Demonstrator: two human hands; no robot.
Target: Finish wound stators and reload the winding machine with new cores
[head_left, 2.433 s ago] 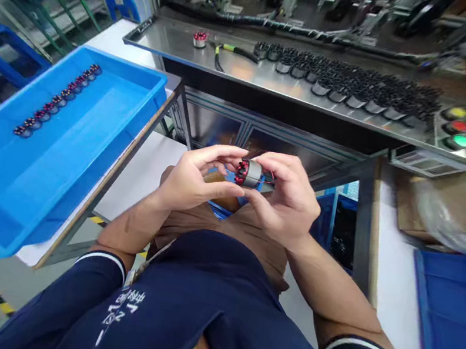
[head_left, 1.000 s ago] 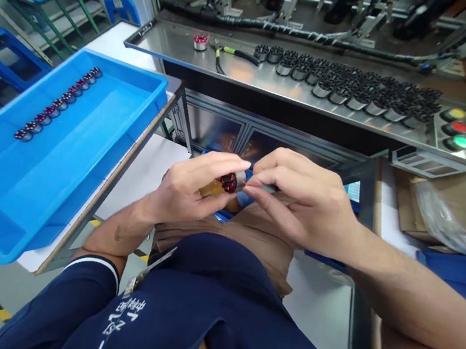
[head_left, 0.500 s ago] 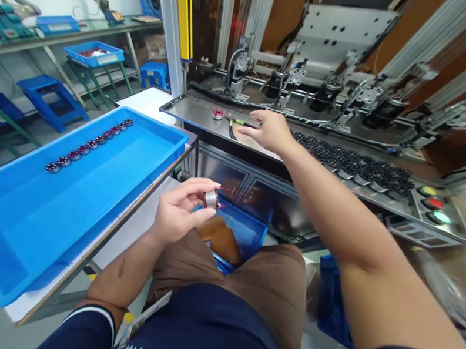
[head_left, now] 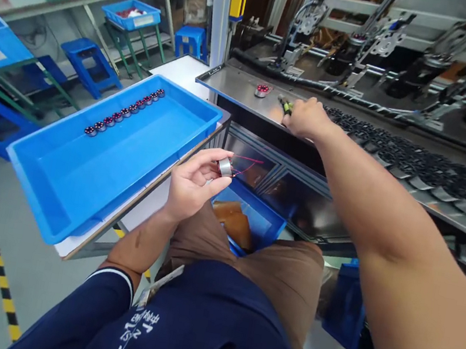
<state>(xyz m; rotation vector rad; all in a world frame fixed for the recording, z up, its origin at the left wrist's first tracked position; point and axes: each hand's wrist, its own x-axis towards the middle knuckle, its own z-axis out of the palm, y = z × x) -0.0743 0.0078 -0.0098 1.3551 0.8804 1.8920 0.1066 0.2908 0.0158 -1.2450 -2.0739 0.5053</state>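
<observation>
The left hand (head_left: pixel 192 184) pinches a shiny, round metal part (head_left: pixel 225 167) between thumb and fingers, up in the air near a smooth blue tray (head_left: pixel 124 183). Thin red wires (head_left: pixel 250 159) poke out of it. The right hand (head_left: pixel 309 117) has its fingers bent over the cutters (head_left: pixel 286 107) on the flat steel bench (head_left: pixel 244 85); I can't tell how tightly.

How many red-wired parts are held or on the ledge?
2: a held part in the left hand, a loose part on the metal ledge; the right hand may hide more.
</observation>
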